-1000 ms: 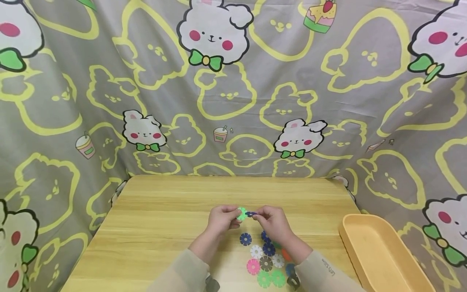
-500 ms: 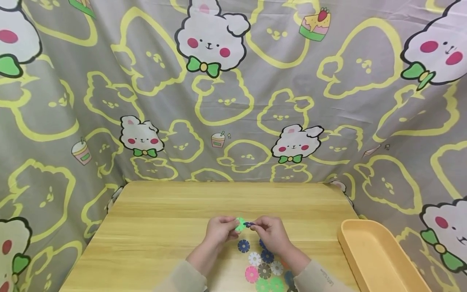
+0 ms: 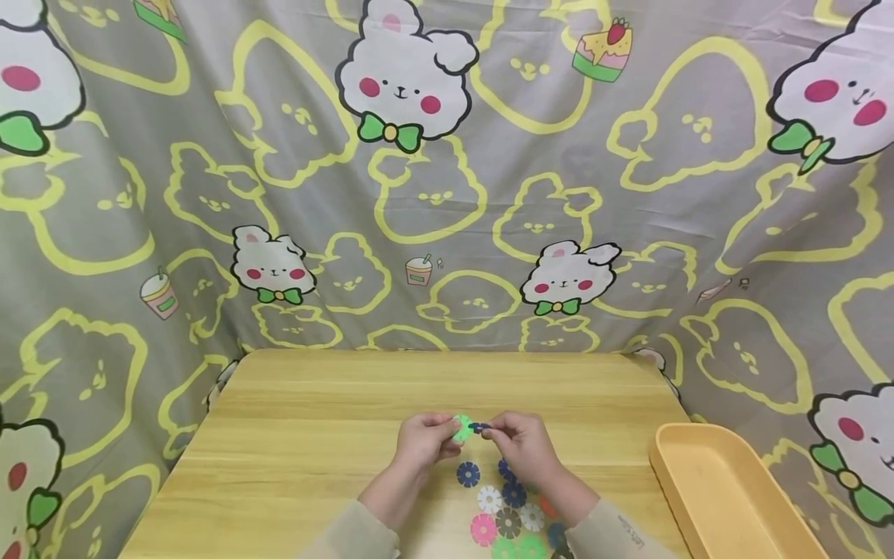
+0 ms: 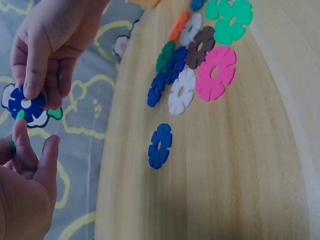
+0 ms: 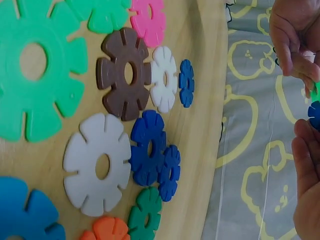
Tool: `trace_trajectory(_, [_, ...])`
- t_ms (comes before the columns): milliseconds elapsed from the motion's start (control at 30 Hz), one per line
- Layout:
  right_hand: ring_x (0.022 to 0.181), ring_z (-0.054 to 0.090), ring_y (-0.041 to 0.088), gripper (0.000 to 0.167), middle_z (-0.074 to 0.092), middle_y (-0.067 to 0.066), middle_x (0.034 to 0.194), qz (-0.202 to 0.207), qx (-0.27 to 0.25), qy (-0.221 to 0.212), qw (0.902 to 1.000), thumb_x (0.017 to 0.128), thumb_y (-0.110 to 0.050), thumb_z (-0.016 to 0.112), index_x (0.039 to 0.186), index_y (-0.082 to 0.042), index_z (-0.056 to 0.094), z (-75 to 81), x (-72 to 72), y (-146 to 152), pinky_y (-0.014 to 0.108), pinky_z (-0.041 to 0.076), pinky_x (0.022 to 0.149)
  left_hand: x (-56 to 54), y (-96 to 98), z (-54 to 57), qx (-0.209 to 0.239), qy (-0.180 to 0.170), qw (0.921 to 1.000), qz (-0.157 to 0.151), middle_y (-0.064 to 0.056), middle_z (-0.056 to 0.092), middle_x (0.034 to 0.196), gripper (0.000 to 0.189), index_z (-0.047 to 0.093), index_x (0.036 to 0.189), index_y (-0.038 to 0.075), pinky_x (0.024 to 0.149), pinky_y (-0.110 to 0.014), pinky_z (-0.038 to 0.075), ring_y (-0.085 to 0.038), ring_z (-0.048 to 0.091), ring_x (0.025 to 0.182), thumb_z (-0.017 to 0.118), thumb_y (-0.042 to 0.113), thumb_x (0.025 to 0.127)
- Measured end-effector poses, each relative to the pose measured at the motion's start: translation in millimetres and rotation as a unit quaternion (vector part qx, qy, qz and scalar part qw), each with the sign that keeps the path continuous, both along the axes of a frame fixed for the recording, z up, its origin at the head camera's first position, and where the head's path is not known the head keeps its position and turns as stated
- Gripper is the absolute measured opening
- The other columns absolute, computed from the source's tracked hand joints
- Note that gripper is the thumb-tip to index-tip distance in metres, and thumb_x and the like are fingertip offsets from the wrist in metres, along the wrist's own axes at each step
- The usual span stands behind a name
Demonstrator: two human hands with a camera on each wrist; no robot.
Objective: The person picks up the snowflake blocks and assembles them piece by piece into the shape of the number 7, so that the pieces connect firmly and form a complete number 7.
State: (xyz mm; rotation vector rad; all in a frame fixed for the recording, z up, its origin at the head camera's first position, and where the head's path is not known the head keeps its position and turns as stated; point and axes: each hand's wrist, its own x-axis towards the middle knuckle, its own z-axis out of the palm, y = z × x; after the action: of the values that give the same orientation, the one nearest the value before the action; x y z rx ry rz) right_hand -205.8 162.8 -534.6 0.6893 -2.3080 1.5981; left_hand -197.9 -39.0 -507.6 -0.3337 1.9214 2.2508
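Head: green disc [image 3: 462, 429] in left grip [image 3: 423, 441], blue disc [image 3: 478, 428] in right grip [image 3: 521, 440].

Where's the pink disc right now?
In the head view, the pink disc lies on the table near the picture's bottom edge, slightly right of centre, just left of the brown disc and below a white disc.

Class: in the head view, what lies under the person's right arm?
Parts of a dark blue disc, an orange disc and a lighter blue disc peek out. A dark green disc, mostly or wholly covered there, shows in the left wrist view. Anything else beneath is hidden.
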Motion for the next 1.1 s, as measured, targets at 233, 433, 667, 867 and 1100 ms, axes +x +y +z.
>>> trace_trajectory(233, [0.070,0.070,0.009,0.012,0.078,-0.001,0.084,-0.001,0.026,0.008,0.9996,0.092,0.002,0.078,0.087,-0.008,0.077,0.3,-2.0,0.8,0.025,0.059,0.059,0.7,1.6,-1.4,-0.001,-0.008,0.9999,0.007,-0.014,0.074,0.088,0.019,0.069,0.110,-0.012,0.068,-0.035,0.065,-0.015,0.071,0.064,0.076,-0.001,0.095])
trace_trajectory(433, [0.079,0.077,0.020,0.012,0.079,0.004,0.087,-0.001,-0.003,-0.016,0.9999,0.094,0.003,0.076,0.088,-0.008,0.077,1.4,-1.4,-0.9,0.027,0.062,0.070,0.8,2.3,0.5,0.010,-0.010,0.9998,0.012,-0.015,0.074,0.092,0.020,0.069,0.111,-0.012,0.070,-0.035,0.065,-0.013,0.072,0.066,0.075,-0.001,0.095])
trace_trajectory(667, [0.067,0.065,0.004,0.016,0.077,0.000,0.082,-0.009,0.027,0.031,0.9991,0.090,0.007,0.079,0.084,-0.008,0.076,5.5,-2.6,-1.0,0.025,0.056,0.055,0.9,1.9,0.7,0.019,-0.005,0.9998,0.008,-0.015,0.075,0.091,0.022,0.067,0.112,-0.013,0.071,-0.035,0.065,-0.013,0.072,0.066,0.075,-0.002,0.095])
trace_trajectory(867, [0.068,0.068,0.010,0.014,0.078,0.001,0.083,-0.008,0.025,0.031,0.9992,0.091,0.006,0.078,0.085,-0.007,0.076,7.3,-2.7,-2.0,0.026,0.058,0.057,0.5,1.6,1.7,0.018,-0.001,0.9998,0.008,-0.015,0.074,0.091,0.020,0.067,0.111,-0.012,0.071,-0.035,0.065,-0.013,0.072,0.066,0.075,-0.001,0.096])
trace_trajectory(1100, [0.072,0.072,0.010,0.018,0.078,0.001,0.084,-0.009,0.013,0.048,0.9987,0.089,0.010,0.078,0.085,-0.007,0.076,5.7,-3.3,-3.5,0.025,0.060,0.060,-0.2,1.2,1.6,0.022,0.003,0.9997,0.005,-0.015,0.075,0.091,0.019,0.068,0.111,-0.012,0.072,-0.035,0.065,-0.012,0.072,0.066,0.074,-0.002,0.096])
